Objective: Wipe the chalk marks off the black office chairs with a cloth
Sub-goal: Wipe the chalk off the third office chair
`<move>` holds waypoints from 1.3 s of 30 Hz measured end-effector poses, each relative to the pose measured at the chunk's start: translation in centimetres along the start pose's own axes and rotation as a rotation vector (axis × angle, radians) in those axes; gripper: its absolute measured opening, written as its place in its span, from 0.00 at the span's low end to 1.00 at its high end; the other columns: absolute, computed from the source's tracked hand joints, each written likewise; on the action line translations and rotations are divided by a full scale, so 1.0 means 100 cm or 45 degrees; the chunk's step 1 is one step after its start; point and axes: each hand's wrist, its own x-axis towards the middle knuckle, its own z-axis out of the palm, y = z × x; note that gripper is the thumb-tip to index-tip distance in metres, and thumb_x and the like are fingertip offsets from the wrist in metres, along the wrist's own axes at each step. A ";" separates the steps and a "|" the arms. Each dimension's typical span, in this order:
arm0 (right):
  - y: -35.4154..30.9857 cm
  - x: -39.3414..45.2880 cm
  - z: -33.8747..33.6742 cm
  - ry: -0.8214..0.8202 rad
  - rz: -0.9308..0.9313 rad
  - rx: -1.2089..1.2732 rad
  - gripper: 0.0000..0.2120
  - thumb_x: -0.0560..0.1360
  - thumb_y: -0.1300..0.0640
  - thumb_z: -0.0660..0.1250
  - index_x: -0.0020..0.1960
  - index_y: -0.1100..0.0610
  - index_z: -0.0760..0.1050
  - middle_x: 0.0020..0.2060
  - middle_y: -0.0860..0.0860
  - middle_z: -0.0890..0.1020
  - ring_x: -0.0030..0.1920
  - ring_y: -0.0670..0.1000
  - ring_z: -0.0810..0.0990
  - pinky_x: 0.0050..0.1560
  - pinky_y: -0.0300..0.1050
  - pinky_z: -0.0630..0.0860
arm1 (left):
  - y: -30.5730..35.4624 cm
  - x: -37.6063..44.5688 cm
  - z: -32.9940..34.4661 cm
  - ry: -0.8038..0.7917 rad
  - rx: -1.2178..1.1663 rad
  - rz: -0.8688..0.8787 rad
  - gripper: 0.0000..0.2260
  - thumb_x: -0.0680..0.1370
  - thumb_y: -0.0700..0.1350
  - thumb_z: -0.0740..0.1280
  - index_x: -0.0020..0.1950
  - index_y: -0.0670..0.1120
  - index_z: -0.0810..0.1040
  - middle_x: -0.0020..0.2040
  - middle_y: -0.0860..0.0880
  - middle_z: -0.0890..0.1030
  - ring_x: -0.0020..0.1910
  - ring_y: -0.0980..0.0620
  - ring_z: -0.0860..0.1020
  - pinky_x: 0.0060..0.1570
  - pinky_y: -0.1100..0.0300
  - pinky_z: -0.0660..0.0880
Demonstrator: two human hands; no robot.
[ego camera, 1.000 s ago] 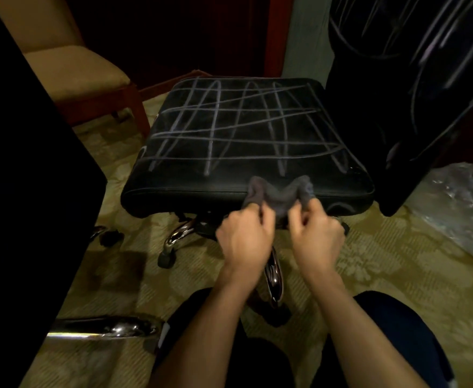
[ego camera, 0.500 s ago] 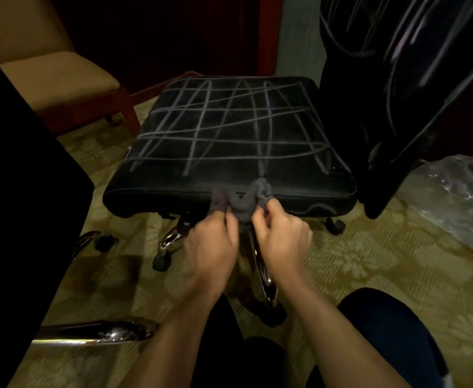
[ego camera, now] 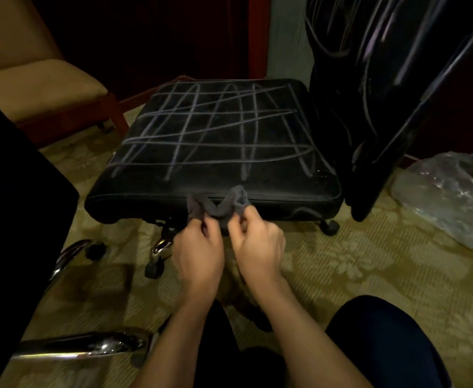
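Both hands' grip bunches a grey cloth point(ego camera: 221, 205) before chalk-crossed seat point(ego camera: 215, 141).

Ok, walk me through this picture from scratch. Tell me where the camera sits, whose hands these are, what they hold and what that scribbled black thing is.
There is no machine here. The camera is worn on a person's head and looks forward and down, so the two bare arms coming up from the bottom edge are the wearer's own. The left hand and the right hand each pinch one end of a small grey cloth, bunched between them just in front of the seat's near edge. The black thing is the seat of an office chair, covered in criss-cross pale chalk marks; none look wiped yet. Its backrest, on the right, is marked too. Around it are patterned carpet, a tan upholstered chair at the left and crumpled clear plastic at the right.
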 end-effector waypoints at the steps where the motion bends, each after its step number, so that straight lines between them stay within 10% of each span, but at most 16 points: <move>1: 0.011 0.001 -0.007 0.012 0.014 -0.023 0.16 0.76 0.45 0.58 0.45 0.55 0.78 0.29 0.55 0.82 0.29 0.61 0.81 0.31 0.52 0.78 | 0.009 -0.006 0.006 -0.015 -0.034 0.002 0.17 0.81 0.51 0.62 0.38 0.42 0.78 0.37 0.38 0.82 0.39 0.36 0.80 0.37 0.53 0.68; 10: 0.054 0.011 -0.043 0.287 0.454 0.205 0.12 0.78 0.48 0.63 0.44 0.57 0.77 0.32 0.51 0.83 0.33 0.54 0.82 0.38 0.56 0.80 | 0.059 -0.039 0.034 -0.228 -0.124 0.022 0.19 0.80 0.55 0.64 0.32 0.47 0.76 0.31 0.50 0.79 0.35 0.47 0.77 0.34 0.57 0.66; 18: 0.021 0.010 -0.019 -0.057 0.206 0.054 0.15 0.76 0.43 0.60 0.44 0.53 0.77 0.31 0.50 0.82 0.34 0.55 0.82 0.40 0.51 0.78 | 0.029 -0.011 0.007 -0.002 -0.199 -0.098 0.21 0.80 0.49 0.65 0.27 0.47 0.70 0.25 0.51 0.73 0.27 0.48 0.72 0.30 0.55 0.59; 31: 0.081 0.018 -0.064 0.293 0.471 0.406 0.05 0.79 0.58 0.65 0.44 0.57 0.75 0.30 0.45 0.77 0.31 0.41 0.77 0.31 0.34 0.69 | 0.078 -0.049 0.053 -0.315 -0.045 0.081 0.20 0.78 0.60 0.59 0.33 0.49 0.76 0.32 0.50 0.80 0.35 0.50 0.79 0.41 0.53 0.76; 39: 0.008 -0.013 0.015 0.063 0.566 0.717 0.09 0.74 0.50 0.64 0.40 0.55 0.74 0.30 0.50 0.82 0.33 0.51 0.83 0.38 0.59 0.81 | 0.003 -0.002 -0.003 -0.032 -0.037 -0.056 0.21 0.78 0.55 0.62 0.30 0.44 0.74 0.30 0.42 0.79 0.34 0.39 0.78 0.32 0.52 0.67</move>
